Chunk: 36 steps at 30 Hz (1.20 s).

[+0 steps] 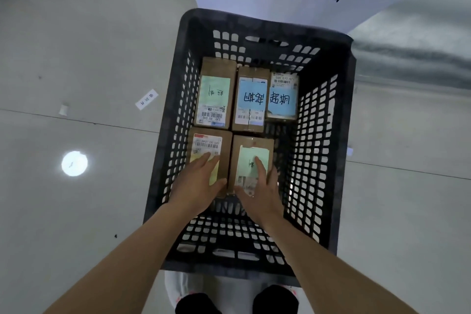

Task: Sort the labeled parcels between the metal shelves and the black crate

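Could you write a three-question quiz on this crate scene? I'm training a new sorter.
1. How many parcels lie in the black crate?
2. True or false: the left hand rests on the near-left parcel, while the right hand rests on the near-right parcel.
3. Which colour are the notes on the two far-right parcels? A) blue B) red C) orange

Key
1. Five: three in the far row, two in the near row.
2. True; each hand lies on one near parcel with fingers straight.
3. A: the far-middle parcel and the far-right parcel carry blue notes.
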Each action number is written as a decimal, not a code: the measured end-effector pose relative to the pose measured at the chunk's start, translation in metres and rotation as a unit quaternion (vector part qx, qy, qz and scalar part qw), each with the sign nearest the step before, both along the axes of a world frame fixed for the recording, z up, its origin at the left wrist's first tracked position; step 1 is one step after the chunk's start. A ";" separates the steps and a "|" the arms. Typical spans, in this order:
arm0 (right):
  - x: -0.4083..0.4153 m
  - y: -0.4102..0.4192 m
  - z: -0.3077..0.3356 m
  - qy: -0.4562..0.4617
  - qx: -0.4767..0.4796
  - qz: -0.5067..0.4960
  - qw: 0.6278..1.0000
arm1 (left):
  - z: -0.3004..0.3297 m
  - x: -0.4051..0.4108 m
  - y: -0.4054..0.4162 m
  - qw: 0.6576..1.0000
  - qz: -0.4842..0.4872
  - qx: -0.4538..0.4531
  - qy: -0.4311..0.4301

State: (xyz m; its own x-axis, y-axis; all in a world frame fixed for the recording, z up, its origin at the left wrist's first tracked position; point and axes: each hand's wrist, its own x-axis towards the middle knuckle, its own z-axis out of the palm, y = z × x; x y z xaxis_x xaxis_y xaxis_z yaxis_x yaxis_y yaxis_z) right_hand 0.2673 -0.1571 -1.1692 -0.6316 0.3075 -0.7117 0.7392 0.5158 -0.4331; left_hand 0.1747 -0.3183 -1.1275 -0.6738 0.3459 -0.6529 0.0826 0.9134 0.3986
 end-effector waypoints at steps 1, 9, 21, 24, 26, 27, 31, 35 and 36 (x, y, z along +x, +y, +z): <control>0.000 0.002 0.000 -0.004 0.000 0.007 1.000 | -0.002 0.002 0.001 1.000 0.003 -0.001 -0.008; -0.013 0.027 0.032 -0.045 0.003 0.088 0.995 | 0.019 0.007 0.009 0.999 0.006 -0.021 -0.030; -0.058 0.080 0.327 0.042 0.070 0.175 0.981 | 0.301 -0.030 0.046 0.998 -0.014 0.011 0.065; -0.081 0.100 0.430 0.070 0.092 0.182 0.976 | 0.399 -0.050 0.065 0.993 -0.024 0.027 0.112; -0.093 0.112 0.499 0.100 0.118 0.188 0.970 | 0.469 -0.062 0.078 0.988 -0.031 0.032 0.145; -0.098 0.120 0.538 0.117 0.133 0.187 0.966 | 0.510 -0.068 0.086 0.985 -0.035 0.035 0.166; -0.103 0.141 0.664 0.152 0.172 0.179 0.957 | 0.630 -0.077 0.108 0.973 -0.033 0.074 0.218; -0.092 0.157 0.787 0.198 0.217 0.166 0.941 | 0.749 -0.070 0.131 0.956 -0.055 0.119 0.264; -0.088 0.160 0.814 0.203 0.229 0.168 0.937 | 0.777 -0.066 0.136 0.952 -0.057 0.128 0.271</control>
State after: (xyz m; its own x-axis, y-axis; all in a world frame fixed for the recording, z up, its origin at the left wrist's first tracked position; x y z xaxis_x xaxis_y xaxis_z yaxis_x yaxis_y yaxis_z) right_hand 0.1790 0.0029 -0.3550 -0.9375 0.2579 -0.2336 0.3246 0.8901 -0.3200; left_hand 0.1082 -0.1823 -0.3510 -0.8369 0.5374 -0.1038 0.4321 0.7650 0.4775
